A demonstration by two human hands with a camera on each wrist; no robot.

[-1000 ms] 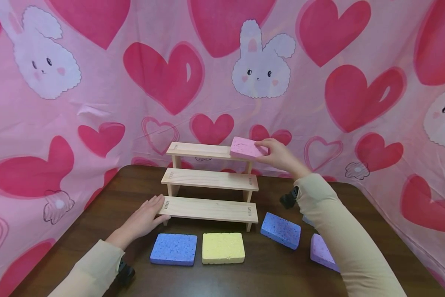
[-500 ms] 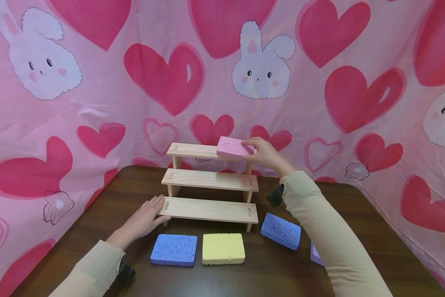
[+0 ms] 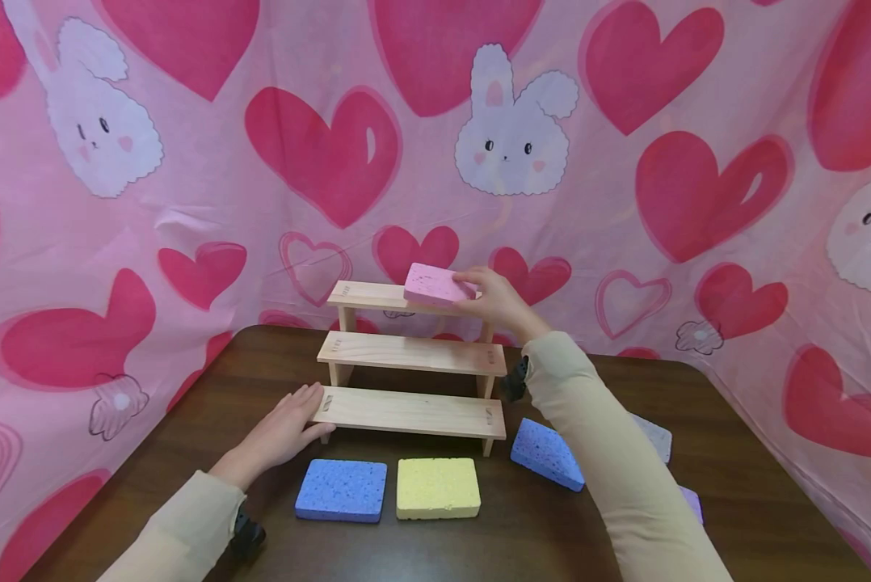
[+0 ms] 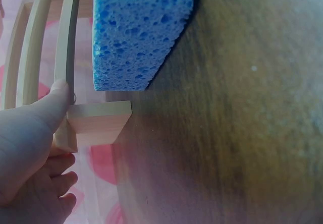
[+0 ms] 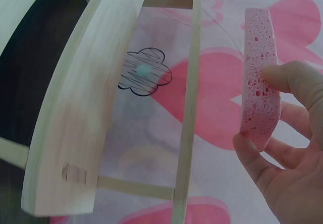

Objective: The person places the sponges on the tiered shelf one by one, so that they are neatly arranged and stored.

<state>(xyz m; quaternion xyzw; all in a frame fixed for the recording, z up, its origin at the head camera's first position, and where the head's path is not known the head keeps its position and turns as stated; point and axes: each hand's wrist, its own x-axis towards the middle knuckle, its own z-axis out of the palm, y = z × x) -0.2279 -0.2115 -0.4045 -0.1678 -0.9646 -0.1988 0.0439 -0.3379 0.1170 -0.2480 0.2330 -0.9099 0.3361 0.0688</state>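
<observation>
A three-step wooden shelf stands on the table. My left hand grips the front left corner of its lowest step; the left wrist view shows the thumb along the front edge and the fingers round the end. My right hand pinches a pink sponge by its right end, over the top step. In the right wrist view, a gap separates the sponge from the step's edge. A blue sponge and a yellow sponge lie flat before the shelf.
Right of the shelf lies another blue sponge, partly behind the right sleeve. Beyond that sleeve show a greyish-blue sponge and a bit of a purple one. A pink cloth with hearts hangs behind the table.
My right hand has carried the pink sponge leftward along the top step, from its right end towards the middle. The left hand has stayed in place.
</observation>
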